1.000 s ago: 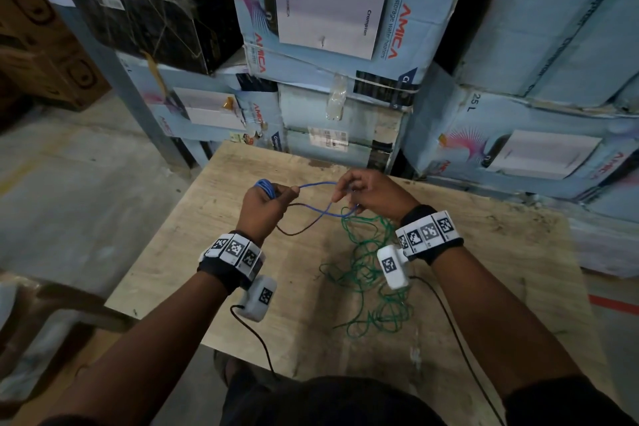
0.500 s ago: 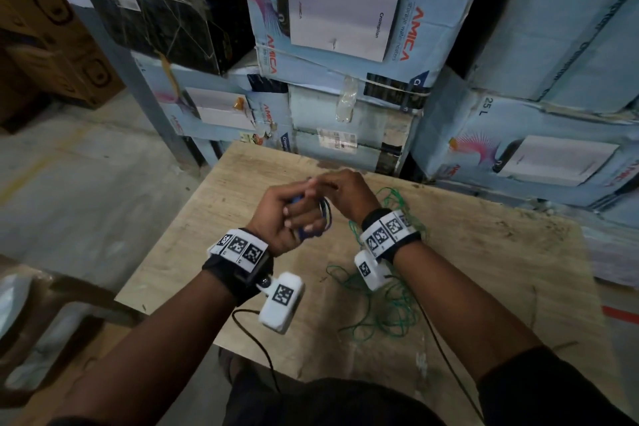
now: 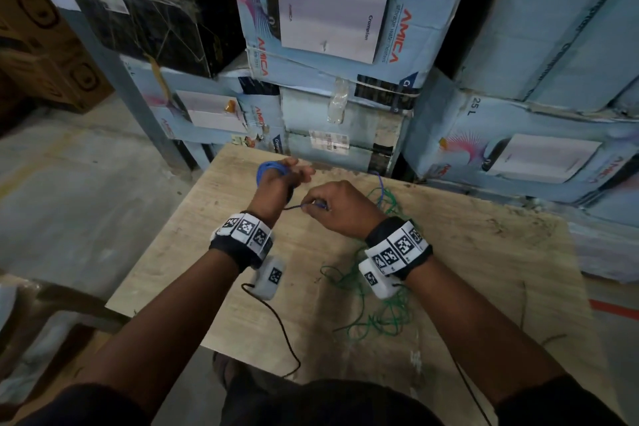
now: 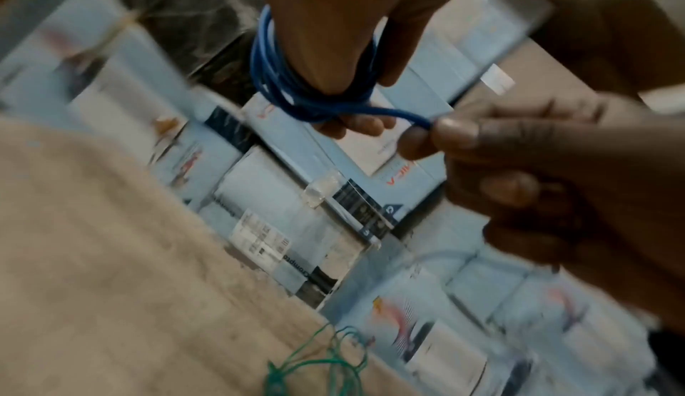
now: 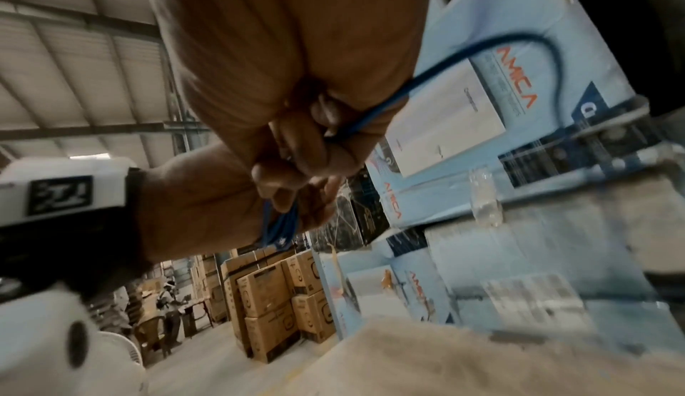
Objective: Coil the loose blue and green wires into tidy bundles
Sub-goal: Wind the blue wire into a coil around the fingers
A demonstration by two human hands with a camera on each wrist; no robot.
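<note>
The right hand (image 3: 340, 209) hides part of the tangled thin green wire (image 3: 377, 304) on the pale wooden worktop (image 3: 484, 252). Coiled blue wire (image 4: 281, 80) disappears behind the left hand (image 4: 333, 27). Both wrist views are motion-blurred; the carton labels there are unreadable.

I see bare surface (image 3: 193, 266) left of the green wire (image 3: 377, 308) tangle; stacked boxes (image 3: 345, 135) wall off the surface's far edge behind it.
</note>
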